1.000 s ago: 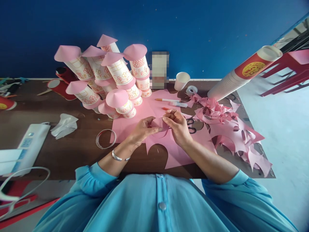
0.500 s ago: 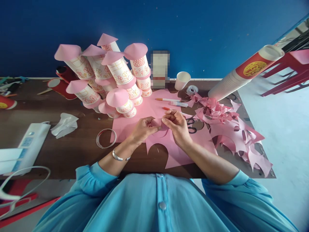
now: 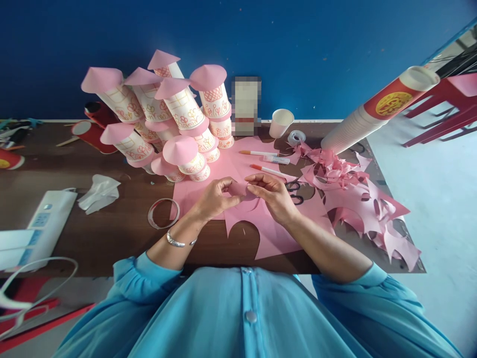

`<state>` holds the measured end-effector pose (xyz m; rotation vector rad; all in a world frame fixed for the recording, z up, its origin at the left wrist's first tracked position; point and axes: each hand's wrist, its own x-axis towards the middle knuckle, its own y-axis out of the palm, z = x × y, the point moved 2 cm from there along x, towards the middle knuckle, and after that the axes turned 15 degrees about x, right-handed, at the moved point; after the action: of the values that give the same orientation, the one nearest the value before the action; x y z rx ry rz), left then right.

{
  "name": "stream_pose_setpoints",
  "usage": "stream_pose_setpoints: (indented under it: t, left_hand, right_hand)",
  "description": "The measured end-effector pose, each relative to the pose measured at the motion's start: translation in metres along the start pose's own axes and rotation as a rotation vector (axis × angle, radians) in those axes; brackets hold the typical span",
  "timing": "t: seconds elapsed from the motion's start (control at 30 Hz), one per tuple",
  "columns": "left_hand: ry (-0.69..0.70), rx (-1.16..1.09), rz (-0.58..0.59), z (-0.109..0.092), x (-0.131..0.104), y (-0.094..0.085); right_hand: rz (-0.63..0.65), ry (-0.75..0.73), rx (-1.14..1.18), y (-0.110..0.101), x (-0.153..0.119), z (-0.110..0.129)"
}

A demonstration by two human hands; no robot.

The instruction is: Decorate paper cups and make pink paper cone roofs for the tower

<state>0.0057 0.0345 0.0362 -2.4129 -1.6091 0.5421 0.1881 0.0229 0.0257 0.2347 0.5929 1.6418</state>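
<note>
A small piece of pink paper (image 3: 238,189) is held between my two hands, above a larger pink sheet (image 3: 242,229) with curved cut-outs. My left hand (image 3: 219,197) pinches its left side between thumb and fingers. At its right edge, the thumb and forefinger of my right hand (image 3: 274,196) close on it. Black-handled scissors (image 3: 297,200) lie beside my right hand, partly under paper. Just beyond the hands rest an orange-capped marker (image 3: 270,172) and another marker (image 3: 257,153). Paper-cup towers (image 3: 186,112) with pink cone roofs and drawn flowers stand at the back left.
Pink paper scraps (image 3: 357,199) heap at the right, by a tall leaning stack of paper cups (image 3: 357,127). A single white cup (image 3: 281,123) and a small tape roll (image 3: 297,137) stand at the back. Left of me lie a larger tape roll (image 3: 163,214) and crumpled plastic (image 3: 100,194).
Both hands have shifted slightly left with the pink paper. My right hand's fingers have lowered and stretched more leftward, uncovering the orange-capped marker.
</note>
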Motion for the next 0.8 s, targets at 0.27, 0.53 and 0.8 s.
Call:
stream_pose_setpoints:
  t: [0.27, 0.53, 0.8]
  left_hand:
    - [0.062, 0.109, 0.072, -0.006, -0.003, -0.006]
    - [-0.026, -0.215, 0.029, 0.004, -0.001, -0.009]
    - [-0.046, -0.264, -0.112, 0.013, 0.003, -0.009]
  right_hand:
    - [0.085, -0.036, -0.152, 0.002, -0.001, 0.009]
    - [-0.014, -0.026, -0.050, -0.006, 0.002, 0.002]
    - [-0.082, -0.007, 0.029, -0.005, 0.001, -0.001]
